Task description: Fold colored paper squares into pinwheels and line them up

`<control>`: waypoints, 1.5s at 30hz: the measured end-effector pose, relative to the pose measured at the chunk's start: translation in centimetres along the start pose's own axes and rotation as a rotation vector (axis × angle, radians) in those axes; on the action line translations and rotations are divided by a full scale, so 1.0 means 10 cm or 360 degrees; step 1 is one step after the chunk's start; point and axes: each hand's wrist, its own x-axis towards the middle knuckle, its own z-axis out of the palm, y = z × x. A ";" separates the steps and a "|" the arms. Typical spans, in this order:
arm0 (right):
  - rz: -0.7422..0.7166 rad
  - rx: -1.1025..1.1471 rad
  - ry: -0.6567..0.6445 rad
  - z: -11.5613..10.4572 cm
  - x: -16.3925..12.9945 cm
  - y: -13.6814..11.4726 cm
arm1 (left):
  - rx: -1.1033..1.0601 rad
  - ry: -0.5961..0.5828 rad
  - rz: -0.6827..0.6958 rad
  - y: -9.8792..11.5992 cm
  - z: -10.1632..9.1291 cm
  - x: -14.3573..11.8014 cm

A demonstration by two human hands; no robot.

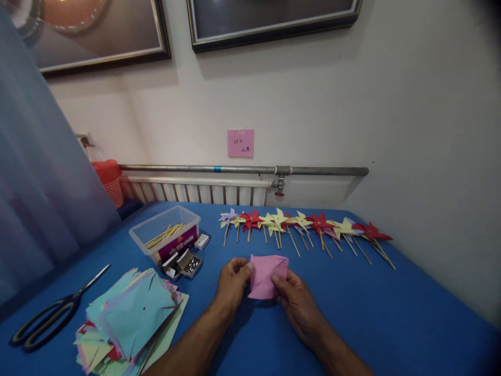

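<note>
Both my hands hold a pink square of paper [266, 274] just above the blue table [391, 313]. My left hand [231, 284] pinches its left edge with thumb and fingers. My right hand [298, 305] grips its lower right side, thumb on top. One flap of the paper is folded toward the centre. A row of finished paper pinwheels [305, 225] on wooden sticks, in purple, red and yellow, lies beyond my hands along the far side of the table.
A stack of cut coloured paper squares [129, 318] lies at the left front, black scissors [50, 313] further left. A clear plastic box of wooden sticks [166, 235] and a small box of pins [183, 263] stand behind the stack. A radiator and pipe run along the wall.
</note>
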 end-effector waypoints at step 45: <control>-0.0076 -0.0168 0.0047 -0.10 0.02 0.07 | -0.0462 -0.0225 -0.0214 0.00 0.03 -0.09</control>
